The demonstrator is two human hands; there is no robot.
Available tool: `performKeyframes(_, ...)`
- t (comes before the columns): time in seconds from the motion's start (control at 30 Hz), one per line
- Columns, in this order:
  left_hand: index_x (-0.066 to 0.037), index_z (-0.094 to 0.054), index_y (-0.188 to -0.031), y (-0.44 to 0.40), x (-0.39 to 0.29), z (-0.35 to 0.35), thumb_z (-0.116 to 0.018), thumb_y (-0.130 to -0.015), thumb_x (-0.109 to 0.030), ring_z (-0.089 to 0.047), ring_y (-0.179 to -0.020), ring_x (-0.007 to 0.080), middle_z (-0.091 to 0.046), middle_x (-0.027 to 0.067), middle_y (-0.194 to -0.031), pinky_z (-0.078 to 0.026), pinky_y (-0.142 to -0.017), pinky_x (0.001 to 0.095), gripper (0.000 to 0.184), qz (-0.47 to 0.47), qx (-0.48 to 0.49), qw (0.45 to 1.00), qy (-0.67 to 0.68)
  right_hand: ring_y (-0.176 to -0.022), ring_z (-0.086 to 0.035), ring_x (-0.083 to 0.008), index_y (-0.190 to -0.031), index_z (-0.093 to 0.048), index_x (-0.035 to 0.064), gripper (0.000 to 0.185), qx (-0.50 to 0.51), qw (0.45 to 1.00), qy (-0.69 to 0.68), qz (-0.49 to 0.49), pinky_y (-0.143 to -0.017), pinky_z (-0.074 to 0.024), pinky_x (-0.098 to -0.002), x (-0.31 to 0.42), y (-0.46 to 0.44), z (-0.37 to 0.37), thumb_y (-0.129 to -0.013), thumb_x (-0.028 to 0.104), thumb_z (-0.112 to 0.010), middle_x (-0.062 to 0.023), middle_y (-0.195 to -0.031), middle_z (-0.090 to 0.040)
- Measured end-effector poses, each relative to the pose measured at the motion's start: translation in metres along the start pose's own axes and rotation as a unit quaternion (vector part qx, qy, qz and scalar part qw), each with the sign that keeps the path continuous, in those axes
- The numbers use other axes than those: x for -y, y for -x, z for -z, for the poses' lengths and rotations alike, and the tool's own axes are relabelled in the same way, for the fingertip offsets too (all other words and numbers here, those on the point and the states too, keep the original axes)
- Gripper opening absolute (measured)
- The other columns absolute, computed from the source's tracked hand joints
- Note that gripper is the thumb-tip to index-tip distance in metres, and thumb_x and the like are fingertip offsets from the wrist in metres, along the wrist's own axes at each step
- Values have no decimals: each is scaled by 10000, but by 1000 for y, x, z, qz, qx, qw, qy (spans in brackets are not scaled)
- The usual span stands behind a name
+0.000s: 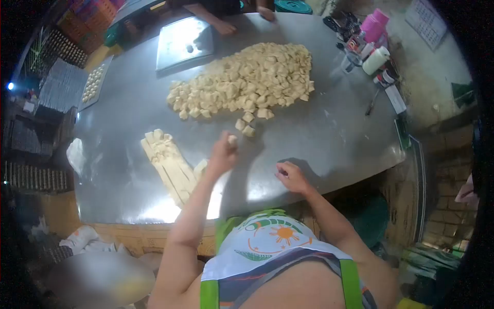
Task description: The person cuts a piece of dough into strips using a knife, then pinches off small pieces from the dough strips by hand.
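Note:
A large heap of pale dough pieces (252,77) lies on the metal table, with a few loose pieces (248,131) at its near edge. My left hand (224,154) is closed on a small dough piece (232,139) just below those loose ones. To its left lie long dough strips (174,172), their far end cut into chunks. Over the table's near part, my right hand (292,176) has its fingers curled in; whether anything is inside them is hidden.
Beyond the heap are a square metal plate (175,49) and another person's hands (225,27). Bottles (376,61) and utensils crowd the right edge. A tray of dough balls (94,84) sits at the left edge, near a white cloth or bag (75,155).

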State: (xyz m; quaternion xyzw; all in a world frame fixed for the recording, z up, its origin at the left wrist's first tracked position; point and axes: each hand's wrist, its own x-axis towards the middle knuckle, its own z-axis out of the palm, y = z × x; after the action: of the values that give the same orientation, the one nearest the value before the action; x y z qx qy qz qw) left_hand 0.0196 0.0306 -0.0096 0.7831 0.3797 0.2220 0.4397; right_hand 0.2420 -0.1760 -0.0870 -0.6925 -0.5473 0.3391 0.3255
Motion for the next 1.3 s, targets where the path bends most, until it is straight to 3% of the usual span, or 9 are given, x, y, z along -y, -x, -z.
performKeyframes(0.2,-21,-483,-1143,24,-36,-100,-712,-883,-258,-612,-978,262,-624,146,-1023,-489,-820,355,419,-92,10,995,-30,-826,-630,-203,-1167,-610,15,326,-143,989,10,31,-750,-515,-332,-4,18,33,-862,113,-670,-109,-975,-634)
performKeyframes(0.3,-19,-468,-1262,62,-56,-115,-706,-891,-354,-580,-1058,216,-601,107,-1093,-489,-856,344,554,268,143,897,320,-838,-633,-249,-1171,-611,22,296,-225,966,-18,123,-755,-517,-362,18,8,14,-897,131,-625,-127,-966,-641)
performKeyframes(0.37,-32,-433,-1371,89,-84,-118,-638,-941,-392,-502,-1180,175,-571,78,-1155,-463,-958,378,598,358,211,757,504,-1018,-624,-356,-1234,-602,83,335,70,987,-145,25,-879,-496,-446,23,-1,10,-916,185,-582,-176,-1151,-632)
performKeyframes(0.5,-53,-529,-1323,97,-23,-81,-731,-837,-343,-513,-1232,314,-583,170,-1191,-442,-998,431,601,79,208,972,-79,-1086,-580,-373,-1186,-623,115,287,-35,997,-72,-20,-911,-477,-471,10,-46,2,-928,220,-555,-149,-1199,-589)
performKeyframes(0.67,-82,-573,-1165,104,17,-44,-762,-768,-241,-557,-1078,399,-602,130,-1170,-471,-895,456,467,132,39,912,-387,-1045,-581,-320,-1038,-635,107,229,34,975,196,99,-809,-484,-451,12,-73,-1,-892,284,-633,-117,-1092,-535)
performKeyframes(0.87,-83,-573,-1175,99,13,-15,-747,-789,-256,-572,-1096,374,-606,142,-1199,-475,-902,464,457,40,185,943,-273,-927,-594,-316,-951,-607,79,199,-4,992,84,94,-771,-496,-412,50,-25,12,-861,240,-680,-128,-1017,-545)
performKeyframes(0.97,-38,-595,-1168,95,-3,-40,-679,-836,-189,-606,-1068,355,-624,176,-1179,-481,-919,425,374,-171,7,981,-95,-942,-616,-304,-931,-608,54,193,-85,985,3,150,-749,-503,-386,106,1,-1,-866,216,-689,-144,-1079,-590)
performKeyframes(1.1,-4,-561,-1238,85,-32,-64,-621,-855,-131,-566,-1173,343,-585,191,-1268,-438,-991,391,408,-101,197,973,71,-790,-652,-241,-961,-628,43,168,-211,928,-270,143,-633,-500,-346,157,-2,-33,-889,185,-682,-158,-1010,-650)
performKeyframes(1.3,14,-559,-1242,72,-12,-64,-529,-913,-111,-562,-1180,319,-593,199,-1244,-435,-988,392,353,-98,151,972,150,-793,-664,-257,-1095,-614,26,234,-69,991,-97,60,-671,-511,-375,163,-36,-3,-909,166,-634,-166,-949,-647)
